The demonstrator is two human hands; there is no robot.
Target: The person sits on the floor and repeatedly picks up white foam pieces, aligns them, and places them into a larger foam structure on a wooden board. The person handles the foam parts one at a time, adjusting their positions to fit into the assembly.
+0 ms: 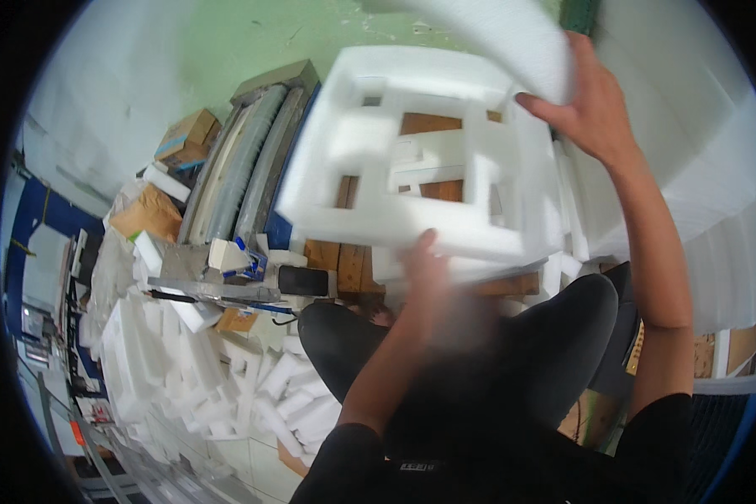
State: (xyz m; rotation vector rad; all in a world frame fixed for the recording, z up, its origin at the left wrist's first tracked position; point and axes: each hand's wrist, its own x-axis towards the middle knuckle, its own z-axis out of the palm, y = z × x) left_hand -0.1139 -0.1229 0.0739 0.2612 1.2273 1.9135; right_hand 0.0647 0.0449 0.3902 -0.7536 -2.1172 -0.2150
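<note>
A white foam packing frame [370, 151] with several square and rectangular cutouts lies in front of me, above a brown wooden surface [344, 260]. My right hand [592, 105] is closed round the end of a long white foam piece [512, 38]. This piece is raised over the frame's far right corner and blurred by motion. My left hand [428, 273] is at the frame's near edge, its thumb showing against the foam. Its other fingers are smeared or hidden, so whether it grips the frame is unclear. More white foam shows through the cutouts and under the near edge.
Long wrapped rolls [252, 168] stand left of the frame, beside a cardboard box [186, 136]. Many loose foam pieces [168, 361] are heaped on the floor at the left. A black rectangular object [303, 280] lies near my left knee. Tall stacked white sheets [689, 134] rise at the right.
</note>
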